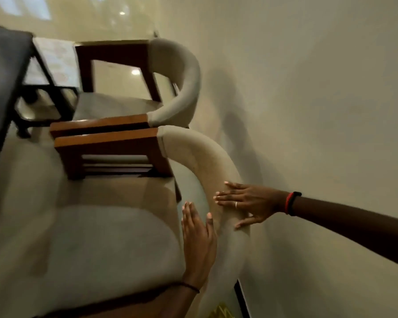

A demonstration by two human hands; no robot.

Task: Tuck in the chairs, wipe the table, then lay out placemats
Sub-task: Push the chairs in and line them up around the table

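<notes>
The near chair [200,161] stands beside the dark counter [2,76] at the left, its grey seat still out from under the counter's edge. Its wooden armrest lies just beside the matching armrest of the far chair [184,72], which is set along the same side of the counter.

Both hands rest on the near chair's curved, padded backrest. The left hand [199,235] comes up from the near edge, fingers straight and together, palm flat against the inner face of the backrest, thumb lying on its top. The right hand [246,203] reaches in from the right, fingers spread and laid flat over the backrest's top and outer face. Neither hand curls round anything.

A pale, glossy floor [115,72] shows between the far chair's legs.
</notes>
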